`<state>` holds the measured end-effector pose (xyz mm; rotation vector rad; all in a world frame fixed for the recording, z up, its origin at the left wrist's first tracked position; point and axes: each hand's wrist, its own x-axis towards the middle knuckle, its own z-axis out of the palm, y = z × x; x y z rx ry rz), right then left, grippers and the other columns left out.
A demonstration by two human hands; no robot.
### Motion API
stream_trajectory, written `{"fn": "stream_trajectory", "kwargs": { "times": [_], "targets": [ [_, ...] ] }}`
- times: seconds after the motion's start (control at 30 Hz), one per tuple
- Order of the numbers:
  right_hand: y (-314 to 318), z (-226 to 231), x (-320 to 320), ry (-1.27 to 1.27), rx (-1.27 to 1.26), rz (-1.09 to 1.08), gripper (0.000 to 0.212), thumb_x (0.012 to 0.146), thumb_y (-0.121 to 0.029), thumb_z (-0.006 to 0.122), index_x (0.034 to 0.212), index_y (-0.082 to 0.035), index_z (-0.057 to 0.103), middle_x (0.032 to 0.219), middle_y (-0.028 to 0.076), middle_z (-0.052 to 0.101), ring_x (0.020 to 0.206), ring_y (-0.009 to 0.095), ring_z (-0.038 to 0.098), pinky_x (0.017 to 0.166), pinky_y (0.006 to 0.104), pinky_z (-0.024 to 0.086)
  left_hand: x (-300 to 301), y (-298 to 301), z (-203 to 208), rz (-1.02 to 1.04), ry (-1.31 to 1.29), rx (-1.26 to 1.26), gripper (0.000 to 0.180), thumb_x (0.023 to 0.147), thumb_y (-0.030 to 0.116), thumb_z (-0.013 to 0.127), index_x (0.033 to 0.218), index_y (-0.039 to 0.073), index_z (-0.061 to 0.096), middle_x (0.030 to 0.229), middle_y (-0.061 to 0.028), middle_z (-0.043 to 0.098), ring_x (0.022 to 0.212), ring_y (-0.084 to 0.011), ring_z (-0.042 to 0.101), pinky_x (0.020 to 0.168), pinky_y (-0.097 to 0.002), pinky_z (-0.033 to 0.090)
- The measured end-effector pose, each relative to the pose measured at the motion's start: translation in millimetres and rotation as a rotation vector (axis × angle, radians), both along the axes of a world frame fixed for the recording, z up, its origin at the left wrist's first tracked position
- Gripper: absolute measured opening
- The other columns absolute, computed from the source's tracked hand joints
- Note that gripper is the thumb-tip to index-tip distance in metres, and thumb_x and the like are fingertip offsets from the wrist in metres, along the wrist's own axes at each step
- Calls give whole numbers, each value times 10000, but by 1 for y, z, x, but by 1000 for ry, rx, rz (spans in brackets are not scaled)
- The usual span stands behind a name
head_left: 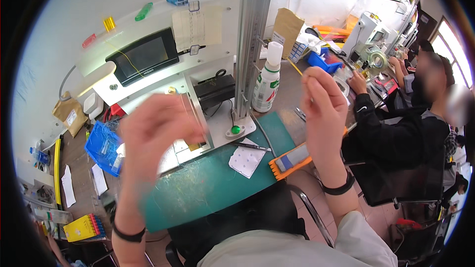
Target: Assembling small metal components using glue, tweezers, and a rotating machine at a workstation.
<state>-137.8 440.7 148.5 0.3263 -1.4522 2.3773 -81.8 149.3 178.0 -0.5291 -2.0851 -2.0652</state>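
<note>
My left hand (158,131) is raised in front of the white machine (101,89), blurred by motion. Its fingers look curled, but whether they hold anything is not clear. On the right, my right hand (324,106) is lifted over the bench with thumb and fingertips pinched together; anything between them is too small to make out. Below and between the hands lies a green mat (198,195) with fine thread-like scraps on it. A white patterned card (247,160) rests there beside a dark slim tool (253,146). The machine carries a dark screen (143,57).
A metal post (253,34) stands behind a green button (235,130). Nearby are a white-capped bottle (267,89) and an orange-edged tool (293,160). Blue baskets (101,141) flank the bench. At right sits a person in a black sleeve (391,136).
</note>
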Motion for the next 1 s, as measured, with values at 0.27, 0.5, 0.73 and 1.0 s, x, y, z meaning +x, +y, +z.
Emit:
{"fn": "stream_trajectory", "kwargs": {
  "times": [0.27, 0.5, 0.73, 1.0],
  "targets": [
    [-28, 9, -64, 140, 228, -85, 267, 1007, -96, 737, 1257, -3, 743, 1081, 56, 782, 1010, 81, 686, 829, 202, 504, -92, 81, 3, 157, 296, -580, 171, 988, 56, 712, 1147, -6, 721, 953, -107, 818, 922, -141, 796, 837, -262, 605],
    [-36, 9, -93, 226, 335, -44, 221, 980, -78, 756, 1193, -28, 790, 1020, 36, 791, 955, 59, 686, 772, 206, 524, -99, 82, 4, 110, 142, -457, 195, 978, 82, 720, 1146, -15, 743, 950, -107, 817, 903, -164, 798, 830, -276, 608],
    [-38, 9, -79, 241, 565, -99, 259, 986, -59, 747, 1245, -50, 759, 1013, 9, 771, 856, 32, 629, 746, 213, 492, -91, 72, 2, 152, 197, -624, 235, 981, 81, 708, 1212, 36, 702, 923, -98, 809, 875, -142, 791, 800, -271, 595],
    [-32, -72, -4, -151, 517, 298, 240, 1041, -128, 701, 1267, -54, 725, 1094, 11, 761, 957, 60, 689, 849, 241, 535, 74, 0, -33, 120, -369, -544, 218, 951, -39, 737, 1145, -5, 644, 903, -96, 809, 863, -145, 792, 772, -264, 604]
  ]
}}
